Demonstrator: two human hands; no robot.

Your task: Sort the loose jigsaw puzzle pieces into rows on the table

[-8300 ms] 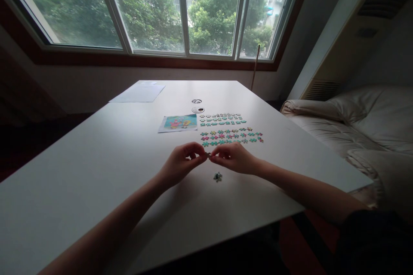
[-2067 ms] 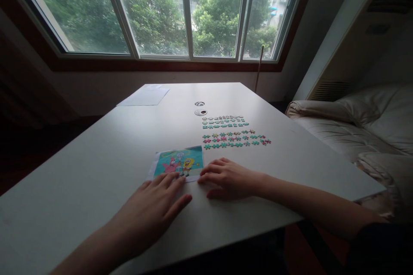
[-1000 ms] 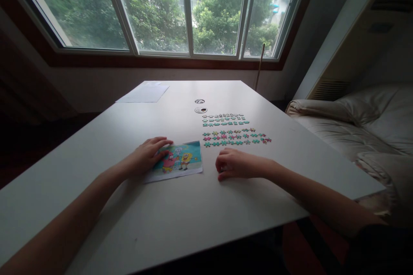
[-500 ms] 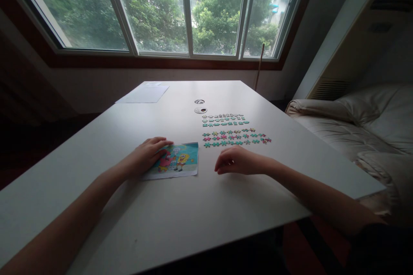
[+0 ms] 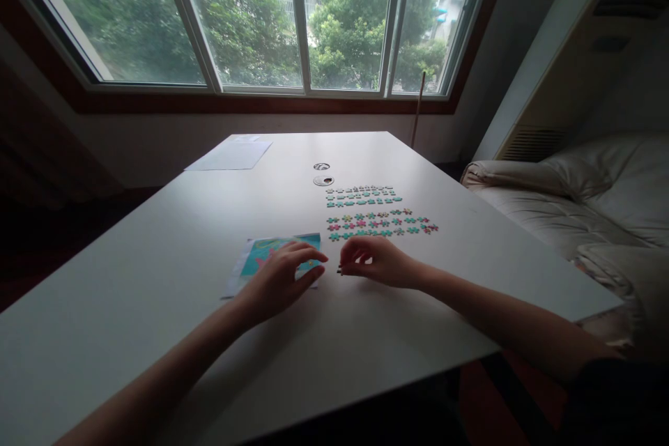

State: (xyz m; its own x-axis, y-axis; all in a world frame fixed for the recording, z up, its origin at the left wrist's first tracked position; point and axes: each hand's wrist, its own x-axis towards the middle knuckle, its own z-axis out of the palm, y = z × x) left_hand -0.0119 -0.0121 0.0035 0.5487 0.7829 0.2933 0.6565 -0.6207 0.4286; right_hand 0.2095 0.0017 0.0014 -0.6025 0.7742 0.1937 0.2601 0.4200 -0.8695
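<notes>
A cartoon picture sheet (image 5: 252, 261) with a teal background lies on the white table, partly hidden under my left hand (image 5: 285, 273). That hand hovers above it with fingers stretched to the right and thumb apart, holding nothing. Just right of the sheet, my right hand (image 5: 380, 261) pinches a small puzzle piece (image 5: 339, 270) between thumb and fingertips; its printed side does not show. Beyond the right hand lie loose puzzle pieces (image 5: 360, 225) in several rows, mostly teal with some pink and yellow.
Behind the rows are two small round dark-and-white items (image 5: 323, 181). White paper (image 5: 230, 155) lies at the table's far left corner. The white table (image 5: 130, 279) reaches toward a window, and a pale leather sofa (image 5: 523, 202) stands at the right.
My left hand has let go of the sheet's left side and moved right across it, toward my right hand. A small piece now shows at my right fingertips.
</notes>
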